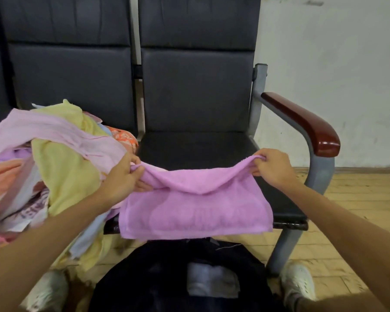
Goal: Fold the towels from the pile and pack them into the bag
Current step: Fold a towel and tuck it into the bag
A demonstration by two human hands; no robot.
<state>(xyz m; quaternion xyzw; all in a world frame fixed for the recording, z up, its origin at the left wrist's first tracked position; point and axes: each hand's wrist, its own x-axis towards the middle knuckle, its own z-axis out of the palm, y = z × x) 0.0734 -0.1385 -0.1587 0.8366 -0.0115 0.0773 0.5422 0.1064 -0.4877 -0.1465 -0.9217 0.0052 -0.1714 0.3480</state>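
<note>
A purple towel [196, 208] hangs folded over the front of a black chair seat [196, 149]. My left hand [124, 179] pinches its upper left corner and my right hand [273, 166] pinches its upper right corner, with the top edge sagging between them. A pile of towels [54, 158] in pink, yellow, orange and white lies heaped on the seat to the left. On the floor below the purple towel sits a dark bag [178, 278], open, with a folded pale towel [212, 280] inside it.
The chair has a dark red armrest [306, 124] on a grey metal frame at the right. Black backrests stand behind the seats, with a white wall beyond. My two pale shoes [298, 282] stand on the wooden floor beside the bag.
</note>
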